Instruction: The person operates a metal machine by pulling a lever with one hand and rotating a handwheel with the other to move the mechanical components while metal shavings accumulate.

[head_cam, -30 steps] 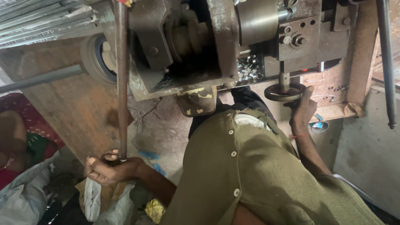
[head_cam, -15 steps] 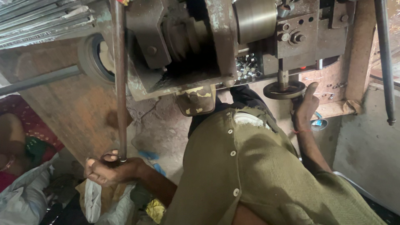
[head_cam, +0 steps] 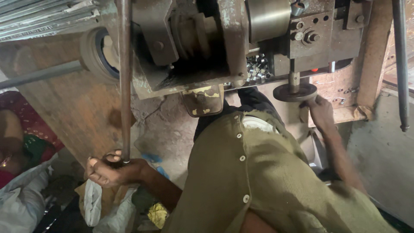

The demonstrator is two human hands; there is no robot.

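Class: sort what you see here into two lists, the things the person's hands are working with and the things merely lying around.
In use:
left hand gripping long metal rod
right hand at round handwheel
machine

Lying about:
small metal pieces
white sacks
grey pipe

The heavy rusty grey metal machine body point(head_cam: 189, 47) fills the upper middle, so the only open room below it is the dusty cracked concrete floor point(head_cam: 168, 125) between the long rusty iron lever bar point(head_cam: 125, 77), gripped at its lower end by the left hand point(head_cam: 113, 170), and the person's olive-green buttoned shirt point(head_cam: 258, 181). To the right, the right hand point(head_cam: 321, 113) sits against the round dark metal handwheel point(head_cam: 295, 92), hemmed in by a rusty orange upright post point(head_cam: 374, 56) and a thin dark vertical rod point(head_cam: 401, 64). Low on the left, white plastic sacks point(head_cam: 92, 200) and a slanted wooden board point(head_cam: 64, 108) crowd the space under the left hand.
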